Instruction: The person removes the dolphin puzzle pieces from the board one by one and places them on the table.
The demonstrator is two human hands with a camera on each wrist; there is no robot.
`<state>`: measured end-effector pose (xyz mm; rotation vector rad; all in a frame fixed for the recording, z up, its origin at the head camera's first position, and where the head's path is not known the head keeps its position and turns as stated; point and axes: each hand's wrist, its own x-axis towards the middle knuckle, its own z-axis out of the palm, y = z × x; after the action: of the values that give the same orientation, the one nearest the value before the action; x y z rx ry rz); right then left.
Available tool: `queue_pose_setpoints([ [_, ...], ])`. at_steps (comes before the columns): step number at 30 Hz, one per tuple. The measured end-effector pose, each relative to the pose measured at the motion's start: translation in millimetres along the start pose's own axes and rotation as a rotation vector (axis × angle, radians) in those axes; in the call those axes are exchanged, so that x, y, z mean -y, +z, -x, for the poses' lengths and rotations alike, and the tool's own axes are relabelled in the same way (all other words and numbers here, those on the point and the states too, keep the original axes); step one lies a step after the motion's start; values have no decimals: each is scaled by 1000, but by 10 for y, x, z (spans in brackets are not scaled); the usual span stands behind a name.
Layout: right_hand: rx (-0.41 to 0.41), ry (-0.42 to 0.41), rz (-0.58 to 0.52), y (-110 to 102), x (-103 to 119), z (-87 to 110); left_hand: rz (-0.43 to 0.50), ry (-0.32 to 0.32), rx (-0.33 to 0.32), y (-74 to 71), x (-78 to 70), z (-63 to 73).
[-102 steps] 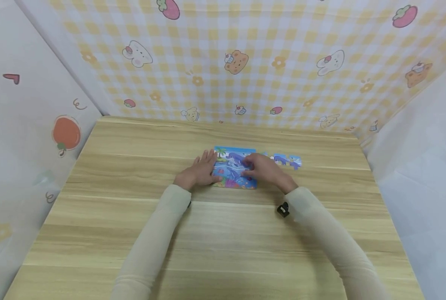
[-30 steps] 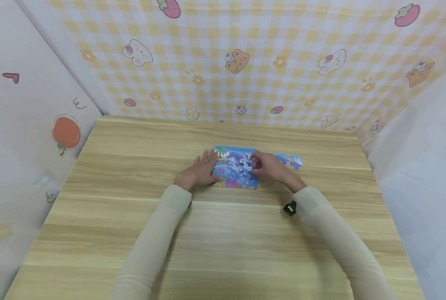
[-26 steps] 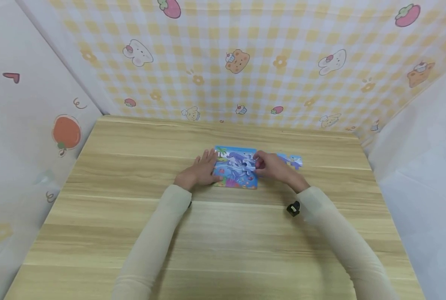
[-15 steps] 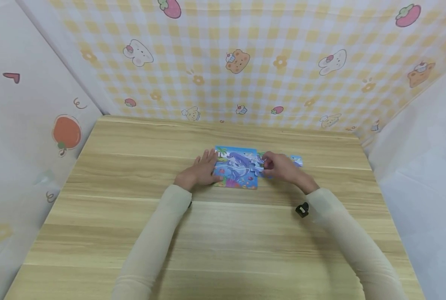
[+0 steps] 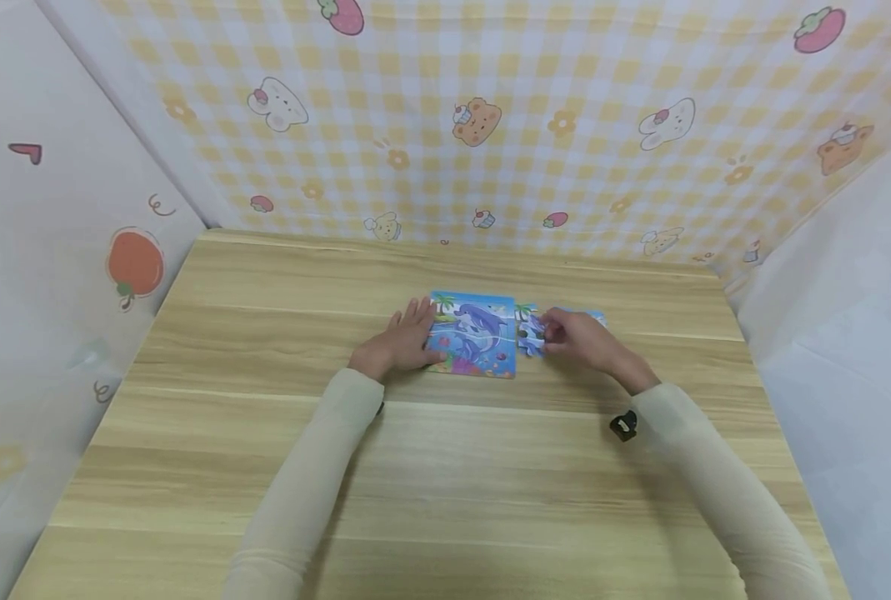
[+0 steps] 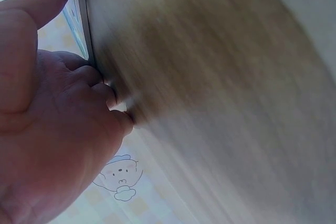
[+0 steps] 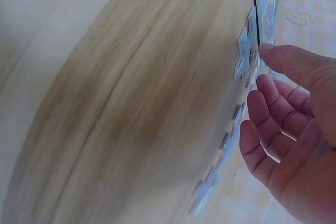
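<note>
A blue dolphin picture board [image 5: 475, 329] lies on the table in the head view. My left hand [image 5: 400, 339] rests on its left edge, fingers straight and spread; in the left wrist view the thumb touches the board's side. Just right of the board sits a palm-tree puzzle piece [image 5: 523, 312]. Beside it my right hand [image 5: 582, 337] pinches a dolphin puzzle piece [image 5: 533, 333] between thumb and index finger, partly over its neighbours. In the right wrist view the other fingers are loosely curled, and the pinched piece is mostly hidden.
More puzzle pieces [image 5: 595, 316] lie in a row to the right, partly behind the right hand; their edges [image 7: 207, 182] show in the right wrist view. The wooden table [image 5: 445, 483] meets a checked cloth wall [image 5: 415, 179] behind and white walls at the sides.
My right hand has moved right, carrying the dolphin puzzle piece from over the board to the palm-tree piece beside it. The left hand has stayed on the board.
</note>
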<state>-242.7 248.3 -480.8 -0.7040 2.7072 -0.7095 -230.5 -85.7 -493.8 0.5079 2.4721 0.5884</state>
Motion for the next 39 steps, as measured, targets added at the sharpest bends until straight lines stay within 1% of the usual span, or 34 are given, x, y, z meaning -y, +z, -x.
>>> queue_pose_setpoints([
  [13,6,9,-19,-39,-189,176,15,11,-2,-5,-7,9],
  [24,-7,44,-31,-83,-324,312,6,10,-2,-8,-4,12],
  [31,-3,60,-36,-98,-379,354,9,9,-4,-5,-1,10],
  [36,15,90,-37,-99,-410,358,2,8,1,-4,-2,9],
  [39,27,94,-43,-101,-409,359,2,7,2,-6,-7,10],
])
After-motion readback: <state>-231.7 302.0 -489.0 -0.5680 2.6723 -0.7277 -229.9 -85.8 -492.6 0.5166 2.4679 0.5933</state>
